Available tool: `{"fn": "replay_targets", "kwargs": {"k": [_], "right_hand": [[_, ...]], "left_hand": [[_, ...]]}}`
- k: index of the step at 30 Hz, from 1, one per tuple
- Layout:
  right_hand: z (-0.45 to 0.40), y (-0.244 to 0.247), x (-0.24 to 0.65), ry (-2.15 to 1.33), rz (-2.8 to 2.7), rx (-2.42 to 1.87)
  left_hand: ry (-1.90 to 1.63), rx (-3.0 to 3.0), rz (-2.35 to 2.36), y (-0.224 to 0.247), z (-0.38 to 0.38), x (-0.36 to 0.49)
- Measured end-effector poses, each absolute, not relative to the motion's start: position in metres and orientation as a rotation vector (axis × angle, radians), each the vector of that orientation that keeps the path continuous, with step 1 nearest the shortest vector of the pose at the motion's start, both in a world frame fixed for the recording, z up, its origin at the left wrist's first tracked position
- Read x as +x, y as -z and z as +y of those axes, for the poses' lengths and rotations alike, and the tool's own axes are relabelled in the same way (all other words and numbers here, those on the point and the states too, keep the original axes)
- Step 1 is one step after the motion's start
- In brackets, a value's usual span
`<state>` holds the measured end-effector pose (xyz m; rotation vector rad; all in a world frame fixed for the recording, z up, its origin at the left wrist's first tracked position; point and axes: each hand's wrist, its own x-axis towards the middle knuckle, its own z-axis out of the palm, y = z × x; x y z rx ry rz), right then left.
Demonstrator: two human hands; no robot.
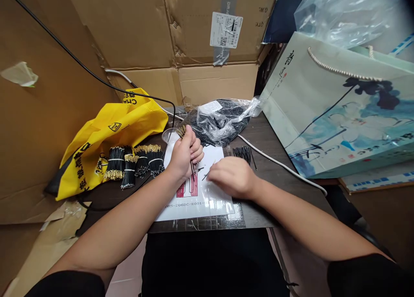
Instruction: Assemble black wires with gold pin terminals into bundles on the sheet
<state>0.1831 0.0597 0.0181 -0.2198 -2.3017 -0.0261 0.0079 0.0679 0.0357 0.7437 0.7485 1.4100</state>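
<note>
My left hand (186, 152) is closed around several thin black wires with gold-coloured ends, which stick out above the fist; dark ends hang below it. To its right, my right hand (232, 177) is closed with the fingertips pinched on a short black wire, most of which the fingers hide. Both hands are above a white printed sheet (210, 208) with a pink-red picture, taped to the dark table. Banded bundles of black wires with gold ends (129, 172) lie left of my left hand. Loose black wires (242, 153) lie just beyond my right hand.
A clear plastic bag (220, 120) of black items lies at the back of the table. A yellow bag (113, 124) is at left, a pale paper gift bag (336, 111) at right. Cardboard (129, 25) walls the back. A white cable (281, 163) crosses the right side.
</note>
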Motion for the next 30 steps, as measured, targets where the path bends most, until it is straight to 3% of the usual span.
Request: {"fn": "replay_targets", "kwargs": {"k": [4, 9, 21, 28, 30], "right_hand": [[0.044, -0.013, 0.165, 0.367, -2.368, 0.004], [0.041, -0.008, 0.156, 0.548, -2.182, 0.118], [0.054, 0.004, 0.163, 0.550, -2.026, 0.070], [0.043, 0.008, 0.160, 0.651, -1.973, 0.114], [0.038, 0.016, 0.163, 0.541, -2.106, -0.065]], "left_hand": [[-1.417, 0.628, 0.698, -0.037, 0.067, 0.010], [-1.302, 0.504, 0.631, -0.040, 0.056, 0.022], [-0.963, 0.395, 0.550, -0.038, 0.038, 0.037], [-0.969, 0.487, 0.493, -0.037, 0.036, 0.041], [-0.957, 0.517, 0.503, -0.037, 0.036, 0.040]]}}
